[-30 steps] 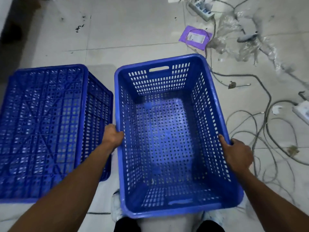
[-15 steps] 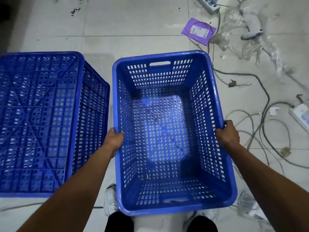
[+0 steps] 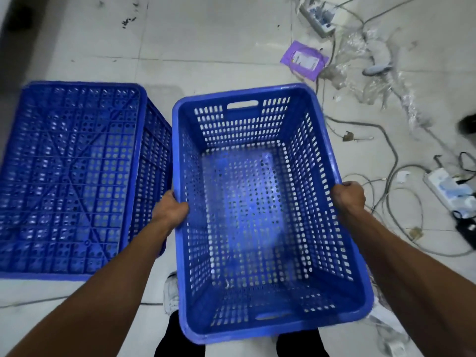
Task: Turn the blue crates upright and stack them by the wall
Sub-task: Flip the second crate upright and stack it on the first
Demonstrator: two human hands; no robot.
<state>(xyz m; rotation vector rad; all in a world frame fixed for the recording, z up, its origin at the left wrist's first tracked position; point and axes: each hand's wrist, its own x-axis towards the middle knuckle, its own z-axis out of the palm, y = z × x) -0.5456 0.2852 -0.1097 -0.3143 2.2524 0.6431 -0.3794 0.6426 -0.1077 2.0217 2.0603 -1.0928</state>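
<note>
I have the upright blue perforated plastic crate (image 3: 260,210) in both hands, mouth up, its empty slotted floor facing me. My left hand (image 3: 171,211) is closed over the left long rim about midway along, thumb hooked inside the wall. My right hand (image 3: 347,195) is clenched on the right long rim at roughly the same point. The crate sits just in front of my legs, and its near end hides part of my white shoe (image 3: 171,292). I cannot tell for certain whether it is lifted clear of the pale tiled floor (image 3: 206,47) or resting on it.

Just beside it on the left lies the second blue perforated plastic crate (image 3: 69,176), upside down, its ribbed underside facing up. Its right wall is close to my left wrist.

To the right and far right the floor is strewn with grey cables (image 3: 391,161), white power strips (image 3: 448,189), crumpled clear plastic wrap (image 3: 373,73) and a purple packet (image 3: 304,59).

By my reckoning the task is under halfway. One crate is turned over and gripped but not yet placed, and no wall-side stack shows in this view. The left crate has yet to be flipped, carried over and set on top of this one. I should step wide of the cables when I carry.
</note>
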